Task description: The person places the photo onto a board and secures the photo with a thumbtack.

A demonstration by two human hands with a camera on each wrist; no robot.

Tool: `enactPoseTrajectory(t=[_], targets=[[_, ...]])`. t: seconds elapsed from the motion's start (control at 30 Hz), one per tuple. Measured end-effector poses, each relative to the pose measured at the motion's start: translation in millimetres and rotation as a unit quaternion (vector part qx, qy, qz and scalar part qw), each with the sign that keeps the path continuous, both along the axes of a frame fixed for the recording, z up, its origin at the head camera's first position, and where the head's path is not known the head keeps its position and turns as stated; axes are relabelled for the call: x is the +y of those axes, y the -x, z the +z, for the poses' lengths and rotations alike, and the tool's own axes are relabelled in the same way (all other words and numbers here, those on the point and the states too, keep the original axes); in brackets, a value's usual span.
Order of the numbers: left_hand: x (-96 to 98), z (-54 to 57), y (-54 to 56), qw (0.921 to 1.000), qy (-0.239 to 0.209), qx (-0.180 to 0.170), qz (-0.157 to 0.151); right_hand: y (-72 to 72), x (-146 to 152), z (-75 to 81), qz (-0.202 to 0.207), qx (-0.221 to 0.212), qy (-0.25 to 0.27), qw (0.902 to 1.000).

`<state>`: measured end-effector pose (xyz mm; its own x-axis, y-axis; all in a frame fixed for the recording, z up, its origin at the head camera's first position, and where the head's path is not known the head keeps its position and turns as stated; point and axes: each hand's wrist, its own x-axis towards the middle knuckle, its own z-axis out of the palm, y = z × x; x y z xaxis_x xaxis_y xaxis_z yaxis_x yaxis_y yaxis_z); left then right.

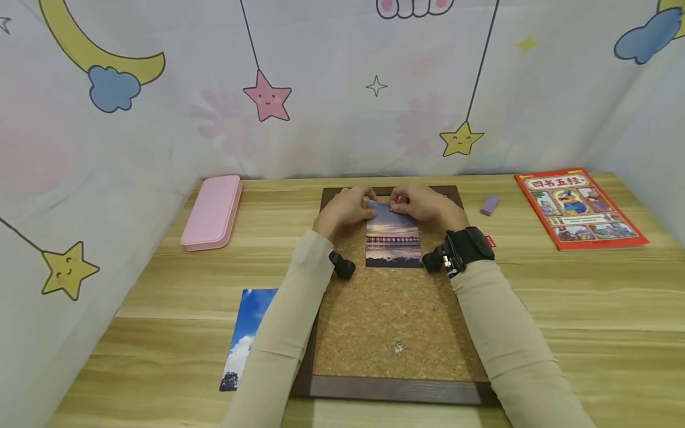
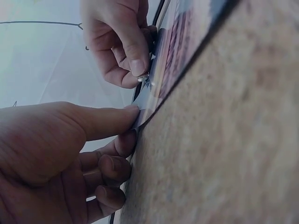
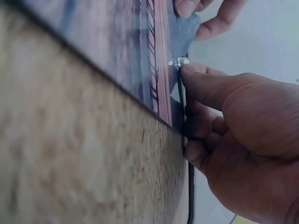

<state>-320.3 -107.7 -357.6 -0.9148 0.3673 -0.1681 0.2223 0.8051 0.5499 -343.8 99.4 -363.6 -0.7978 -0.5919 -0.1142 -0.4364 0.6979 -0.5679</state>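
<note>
A sunset photo print of a pier over water (image 1: 393,244) lies on the upper part of a framed cork board (image 1: 396,321). My left hand (image 1: 345,208) pinches the photo's upper left corner between thumb and fingers, and the corner bends up a little in the left wrist view. At the photo's top edge, my right hand (image 1: 425,205) pinches a small shiny push pin (image 3: 178,61) between thumb and forefinger. Its tip is hidden. The other right fingers curl by the upper right corner of the photo.
A blue sky photo (image 1: 241,345) lies left of the board, partly under the left sleeve. Further back are a pink case (image 1: 212,212), a small purple block (image 1: 489,204) and a red picture book (image 1: 580,208). A small clear shiny thing (image 1: 398,347) sits low on the cork.
</note>
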Motion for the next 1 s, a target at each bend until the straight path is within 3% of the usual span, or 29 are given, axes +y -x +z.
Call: enactPoseTrajectory(t=[0.27, 0.53, 0.67, 0.87, 1.0], targets=[[3.3, 4.3, 1.0, 0.9999, 0.003, 0.010, 0.003, 0.4, -7.3, 3.8, -0.059, -0.001, -0.008, 0.9982], [3.2, 8.0, 0.0, 0.9997, 0.019, 0.006, 0.016, 0.5, -15.0, 7.3, -0.131, -0.020, -0.043, 0.9903], [1.8, 10.0, -0.9, 0.9993, 0.036, -0.003, 0.004, -0.6, -16.2, 10.2, -0.157, -0.029, -0.055, 0.9856], [-1.4, 8.4, -2.5, 0.9983, 0.043, -0.032, -0.022, -3.3, -12.8, 7.7, -0.163, -0.045, -0.047, 0.9845], [-1.7, 5.4, -4.3, 0.9983, 0.031, -0.044, -0.020, -7.5, -8.3, 6.7, -0.156, -0.057, -0.055, 0.9845]])
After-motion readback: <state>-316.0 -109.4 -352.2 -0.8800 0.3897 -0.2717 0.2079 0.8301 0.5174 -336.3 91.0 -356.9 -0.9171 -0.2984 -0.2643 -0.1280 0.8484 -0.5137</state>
